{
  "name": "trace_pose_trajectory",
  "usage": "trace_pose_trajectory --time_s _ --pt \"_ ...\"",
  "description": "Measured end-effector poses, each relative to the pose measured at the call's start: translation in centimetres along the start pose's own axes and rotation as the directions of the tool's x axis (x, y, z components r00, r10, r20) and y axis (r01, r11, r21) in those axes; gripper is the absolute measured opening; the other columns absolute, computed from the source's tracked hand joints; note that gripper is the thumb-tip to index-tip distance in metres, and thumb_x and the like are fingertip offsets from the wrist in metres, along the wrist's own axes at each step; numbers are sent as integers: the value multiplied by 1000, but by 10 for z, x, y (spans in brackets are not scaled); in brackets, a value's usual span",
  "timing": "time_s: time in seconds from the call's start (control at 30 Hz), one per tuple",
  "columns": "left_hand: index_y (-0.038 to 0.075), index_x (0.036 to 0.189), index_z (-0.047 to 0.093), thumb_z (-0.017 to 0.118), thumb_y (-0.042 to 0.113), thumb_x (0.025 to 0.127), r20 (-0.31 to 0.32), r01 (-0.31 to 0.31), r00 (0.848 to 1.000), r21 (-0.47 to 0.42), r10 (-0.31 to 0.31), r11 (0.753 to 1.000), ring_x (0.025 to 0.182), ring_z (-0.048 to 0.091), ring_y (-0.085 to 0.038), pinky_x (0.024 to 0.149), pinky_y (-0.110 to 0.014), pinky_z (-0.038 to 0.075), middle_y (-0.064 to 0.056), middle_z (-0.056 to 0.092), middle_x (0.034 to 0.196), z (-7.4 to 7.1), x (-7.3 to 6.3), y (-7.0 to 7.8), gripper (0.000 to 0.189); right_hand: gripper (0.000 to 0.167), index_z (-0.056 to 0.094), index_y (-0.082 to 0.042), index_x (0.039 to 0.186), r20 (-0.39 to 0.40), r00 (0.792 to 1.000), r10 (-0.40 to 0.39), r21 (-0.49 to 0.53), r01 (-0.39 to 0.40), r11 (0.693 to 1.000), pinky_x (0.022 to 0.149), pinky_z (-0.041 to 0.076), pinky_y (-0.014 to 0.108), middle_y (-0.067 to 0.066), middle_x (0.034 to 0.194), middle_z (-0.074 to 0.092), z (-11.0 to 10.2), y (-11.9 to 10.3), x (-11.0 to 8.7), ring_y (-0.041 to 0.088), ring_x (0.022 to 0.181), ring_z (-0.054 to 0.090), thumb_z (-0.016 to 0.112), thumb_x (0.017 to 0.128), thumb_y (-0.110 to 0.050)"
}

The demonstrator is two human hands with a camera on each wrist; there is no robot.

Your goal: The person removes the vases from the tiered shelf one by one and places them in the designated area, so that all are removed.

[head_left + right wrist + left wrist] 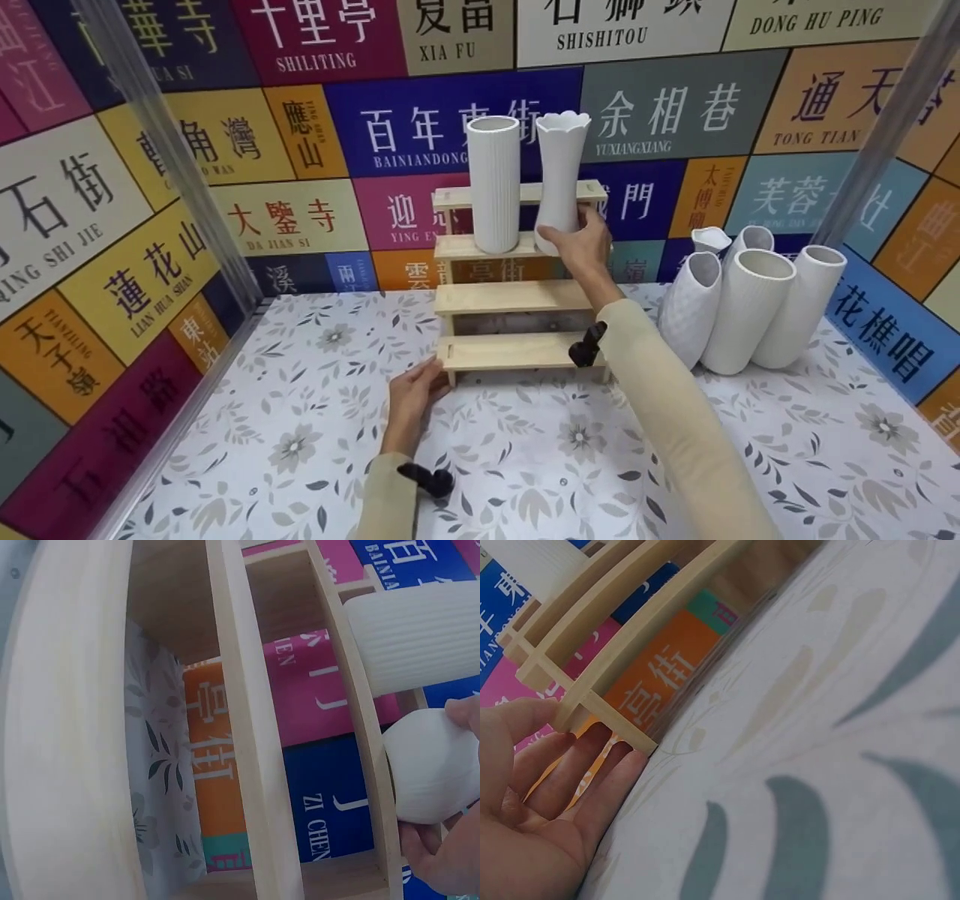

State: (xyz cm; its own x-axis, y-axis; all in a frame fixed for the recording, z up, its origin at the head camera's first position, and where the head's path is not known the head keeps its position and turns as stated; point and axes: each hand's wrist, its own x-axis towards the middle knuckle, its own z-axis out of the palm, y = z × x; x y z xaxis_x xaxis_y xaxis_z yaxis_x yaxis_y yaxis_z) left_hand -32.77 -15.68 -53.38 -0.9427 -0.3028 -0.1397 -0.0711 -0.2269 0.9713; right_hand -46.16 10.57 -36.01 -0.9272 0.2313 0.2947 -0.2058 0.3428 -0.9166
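Note:
A pale wooden stepped shelf (pixel 517 297) stands near the back wall. My right hand (pixel 589 244) grips the lower body of a white vase (pixel 561 161) with a scalloped rim, thumb in front and fingers round its right side. That vase is upright at the tier second from the top, and its base (pixel 427 769) sits right at the tier's edge in the right wrist view. Just left of it a ribbed white cylindrical vase (pixel 495 184) stands on the same tier. My left hand (pixel 412 386) holds the shelf's front left corner, thumb on the lowest tier (pixel 574 709) and fingers below it.
On the right of the table several white vases (pixel 750 307) stand close together, beside my right forearm. A flower-patterned cloth (pixel 300 450) covers the table. Behind is a wall of coloured sign panels (pixel 450 112), with clear upright posts (pixel 187 165) at the sides.

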Motion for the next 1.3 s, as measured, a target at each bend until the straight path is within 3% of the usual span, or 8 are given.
trace_pose_trajectory --time_s 0.3,0.6,0.93,1.03,1.3 --pt "0 135 60 69 23 96 -17 12 1000 4 -12 1000 103 74 -27 87 -32 63 -23 72 118 -5 1 0 46 75 48 -9 143 22 1000 -4 28 3 1000 105 54 47 14 140 56 -18 2 -17 32 129 56 83 81 -30" --pt "1 135 59 69 22 96 -20 23 1000 -16 -24 1000 108 72 -29 89 -32 63 -24 69 124 -10 3 3 46 74 52 -10 140 34 997 -75 -74 78 994 111 48 51 14 138 58 -44 10 -37 33 128 56 85 78 -33" --pt "3 136 59 69 24 96 -7 36 999 -5 -36 999 106 72 -24 89 -30 62 -22 68 126 -5 1 -1 46 75 52 -9 140 68 996 -65 -82 71 994 105 52 53 15 136 59 -68 31 -63 35 126 57 85 79 -36" --pt "3 136 59 68 24 97 -4 36 999 1 -36 999 108 72 -25 90 -30 62 -22 67 128 -2 1 -1 46 75 51 -9 141 84 995 -49 -78 55 995 98 57 53 16 136 58 -77 37 -69 34 124 58 84 80 -36" --pt "-2 135 59 69 21 96 -6 6 1000 -13 -6 1000 107 72 -28 90 -33 63 -26 67 125 3 1 0 46 81 49 -8 141 84 996 -28 -87 35 996 106 50 53 17 138 56 -106 53 -83 35 126 55 87 77 -38"
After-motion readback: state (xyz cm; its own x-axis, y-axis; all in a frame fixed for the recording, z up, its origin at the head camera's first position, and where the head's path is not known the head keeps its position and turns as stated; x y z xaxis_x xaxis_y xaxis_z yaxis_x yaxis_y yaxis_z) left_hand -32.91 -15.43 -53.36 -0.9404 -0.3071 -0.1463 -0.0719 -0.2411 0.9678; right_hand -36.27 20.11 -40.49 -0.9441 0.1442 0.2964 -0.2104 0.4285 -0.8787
